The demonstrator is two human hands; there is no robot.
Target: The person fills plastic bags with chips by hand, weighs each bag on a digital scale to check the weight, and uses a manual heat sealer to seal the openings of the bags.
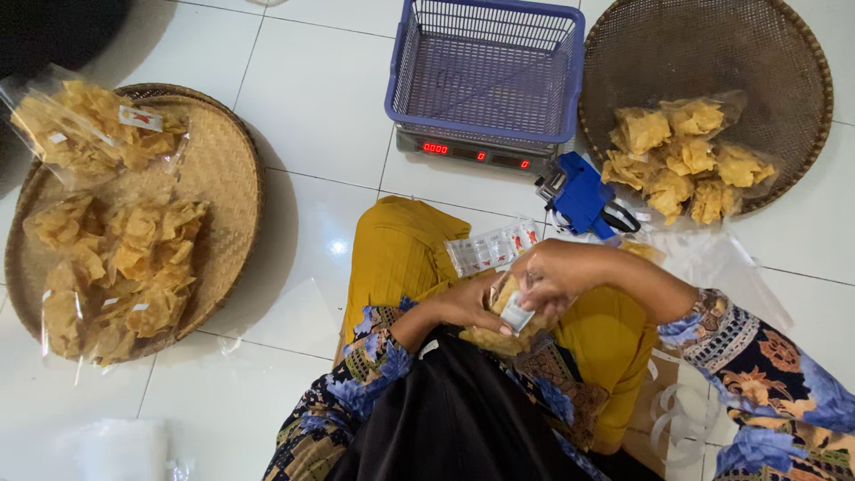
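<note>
— Where's the bag sitting against the fingers?

— I see the clear bag of chips [503, 321] over the lap, clamped between both hands. My left hand [463, 307] cups it from the side, fingers closed on the plastic. My right hand [557, 276] comes over the top, fingers pinched together on a small white label [517, 313] at the bag's mouth.

— Materials?

— Crinkly clear plastic, and rough, curled golden chips inside. Filled bags are heaped on the round woven tray [227, 169] to the left and in another woven tray [784, 53] at the upper right. A blue wire-mesh basket [485, 67] stands on a scale [481, 153]. A blue label gun [581, 196] and a label strip [492, 249] lie just beyond the hands.

— Room to move?

— Bare white tile floor [321, 107] lies between left tray and scale. To the right, loose plastic sheets crowd the knee.
</note>
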